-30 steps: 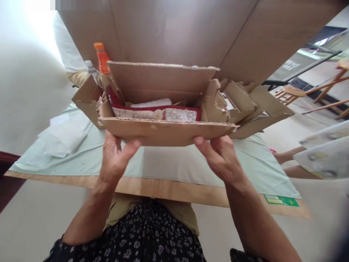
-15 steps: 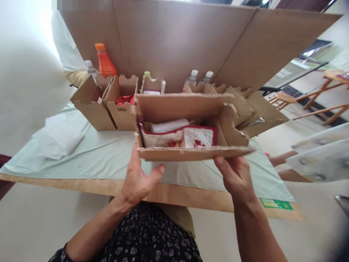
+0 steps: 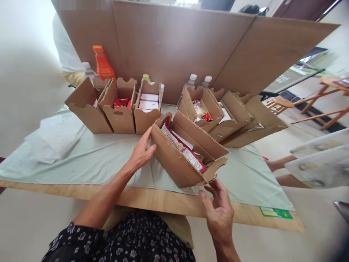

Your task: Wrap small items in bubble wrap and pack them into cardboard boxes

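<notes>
A long open-topped cardboard box (image 3: 177, 163) stands at a slant near the front of the table. Inside it lie a red-edged printed packet (image 3: 185, 149) and a whitish pack. My left hand (image 3: 141, 151) grips the box's far left end, its thumb apart along the side. At the near right corner, my right hand (image 3: 218, 207) holds the end with its fingertips, the thumb spread away; part of those fingers is hidden by the box.
Behind stand a box with red packets (image 3: 117, 116), a box with white packs (image 3: 148, 118) and more boxes (image 3: 215, 123) at right. A tall cardboard panel (image 3: 177, 47) rises behind bottles, including an orange bottle (image 3: 103, 65). Crumpled plastic (image 3: 54, 138) lies left. Another person's legs (image 3: 286, 171) show right.
The box has come down and swung round, its right end now nearer me. My right hand has moved down and toward me; my left hand has shifted up slightly.
</notes>
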Demonstrator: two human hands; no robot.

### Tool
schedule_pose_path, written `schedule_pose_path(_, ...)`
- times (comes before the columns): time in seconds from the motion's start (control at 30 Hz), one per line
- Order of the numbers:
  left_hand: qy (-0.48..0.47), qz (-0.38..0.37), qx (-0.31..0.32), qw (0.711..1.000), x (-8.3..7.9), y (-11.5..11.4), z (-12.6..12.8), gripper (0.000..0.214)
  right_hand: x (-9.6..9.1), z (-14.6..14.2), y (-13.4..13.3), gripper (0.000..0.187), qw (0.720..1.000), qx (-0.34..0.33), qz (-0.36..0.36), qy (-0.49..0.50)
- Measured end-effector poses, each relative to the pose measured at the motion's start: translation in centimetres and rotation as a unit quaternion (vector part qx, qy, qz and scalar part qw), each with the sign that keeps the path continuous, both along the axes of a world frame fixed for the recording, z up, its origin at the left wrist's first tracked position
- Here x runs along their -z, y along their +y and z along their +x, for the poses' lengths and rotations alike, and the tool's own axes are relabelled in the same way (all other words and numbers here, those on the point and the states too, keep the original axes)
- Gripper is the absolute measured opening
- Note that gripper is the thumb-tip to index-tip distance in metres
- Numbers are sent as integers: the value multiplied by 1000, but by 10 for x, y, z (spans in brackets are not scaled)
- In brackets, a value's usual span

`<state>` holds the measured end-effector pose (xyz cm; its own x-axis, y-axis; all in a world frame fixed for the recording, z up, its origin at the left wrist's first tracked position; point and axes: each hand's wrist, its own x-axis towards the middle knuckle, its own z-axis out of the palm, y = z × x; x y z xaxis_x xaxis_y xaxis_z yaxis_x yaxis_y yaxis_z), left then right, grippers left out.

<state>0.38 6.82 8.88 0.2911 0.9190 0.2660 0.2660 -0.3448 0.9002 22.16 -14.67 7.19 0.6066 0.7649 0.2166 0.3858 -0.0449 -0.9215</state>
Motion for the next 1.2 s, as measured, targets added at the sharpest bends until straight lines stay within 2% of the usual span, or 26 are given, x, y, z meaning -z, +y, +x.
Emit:
schedule_pose_path(0.07,-16,3,-66,998,12,-23,7,75,1,18,5,68,1000,0,2,3)
schedule_pose_path(0.13,-36,7,-89,995,25,-55,17,75,5,38,18,71,1000,-26,-4,17)
schedule_pose_path(0.23,-42,1,-33,999,39,-96,34,72,14,56,41,61,992,-108,-11,60)
schedule_pose_path(0.3,-48,1,-9,999,42,-104,46,72,22,58,51,56,986,-139,-1,96)
schedule_pose_path(0.37,-59,8,-2,998,42,-96,58,72,29,55,55,54,983,-139,13,118)
schedule_pose_path(0.47,-79,11,6,997,39,-64,70,71,37,41,56,52,983,-138,30,117)
schedule_pose_path(0.57,-96,1,7,995,36,-29,71,74,43,27,60,63,987,-124,58,82)
schedule_pose_path(0.63,-92,-20,8,996,32,-16,65,77,43,22,66,64,993,-101,46,40)
schedule_pose_path(0.7,-81,-49,15,995,28,-14,55,75,38,22,76,49,996,-82,8,-22)
schedule_pose_path(0.77,-79,-64,28,994,26,-24,45,69,29,24,88,36,993,-75,-19,-87)
schedule_pose_path(0.9,-63,-11,49,997,33,-48,37,68,14,27,112,36,987,-81,-31,-138)
schedule_pose_path(0.97,-12,33,27,999,37,-42,41,69,8,28,127,36,984,-93,-50,-144)
schedule_pose_path(1.03,57,62,-14,996,37,-23,48,63,2,31,144,32,979,-104,-65,-164)
schedule_pose_path(1.13,170,53,-85,980,29,14,54,41,-6,37,171,25,973,-95,-63,-199)
schedule_pose_path(1.2,208,43,-130,968,22,27,54,28,-9,40,184,25,974,-88,-57,-203)
